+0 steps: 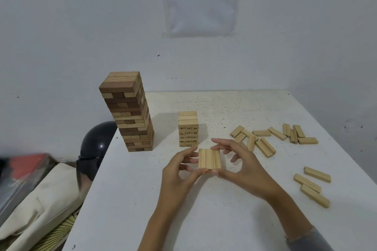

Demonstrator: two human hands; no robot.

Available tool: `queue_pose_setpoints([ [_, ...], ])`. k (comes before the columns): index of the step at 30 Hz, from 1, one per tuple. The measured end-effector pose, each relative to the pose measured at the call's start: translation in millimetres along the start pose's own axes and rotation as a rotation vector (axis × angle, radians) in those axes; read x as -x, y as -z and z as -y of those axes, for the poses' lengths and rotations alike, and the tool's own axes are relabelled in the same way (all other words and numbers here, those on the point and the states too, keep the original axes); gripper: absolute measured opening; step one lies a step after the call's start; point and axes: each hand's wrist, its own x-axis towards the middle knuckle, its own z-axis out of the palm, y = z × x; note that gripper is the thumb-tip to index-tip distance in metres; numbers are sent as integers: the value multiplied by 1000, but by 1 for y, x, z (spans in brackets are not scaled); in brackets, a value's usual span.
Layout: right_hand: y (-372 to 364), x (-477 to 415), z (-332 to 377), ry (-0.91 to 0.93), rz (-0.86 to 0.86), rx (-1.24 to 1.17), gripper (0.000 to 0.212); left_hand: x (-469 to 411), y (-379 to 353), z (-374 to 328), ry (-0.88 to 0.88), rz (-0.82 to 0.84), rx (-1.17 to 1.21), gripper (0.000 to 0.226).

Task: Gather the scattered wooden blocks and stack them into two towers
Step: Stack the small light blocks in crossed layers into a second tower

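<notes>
Right of the tall tower (pixel 130 112), our left hand (pixel 179 169) and right hand (pixel 240 163) pinch a three-block row (pixel 209 159), long axes pointing away from us, just before the short tower (pixel 188 128) ahead, loose blocks (pixel 265 138) lying farther right.

Pale, matt wooden blocks (pixel 209 158); tall tower (pixel 130 112) of mixed light and dark wood; table (pixel 142 199) white, speckled, matt; helmet (pixel 98 140) glossy black.
</notes>
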Motion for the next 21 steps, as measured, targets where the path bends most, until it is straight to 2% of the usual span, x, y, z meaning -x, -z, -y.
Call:
queue_pose_setpoints([
  [3,5,-12,14,32,-4,4,69,-8,6,-11,-63,-39,-11,49],
  [11,13,-60,41,110,1,5,65,-42,20,-34,-164,-147,-82,45],
  [21,8,-112,34,77,94,31,58,-83,23,-26,-96,-186,-136,40],
])
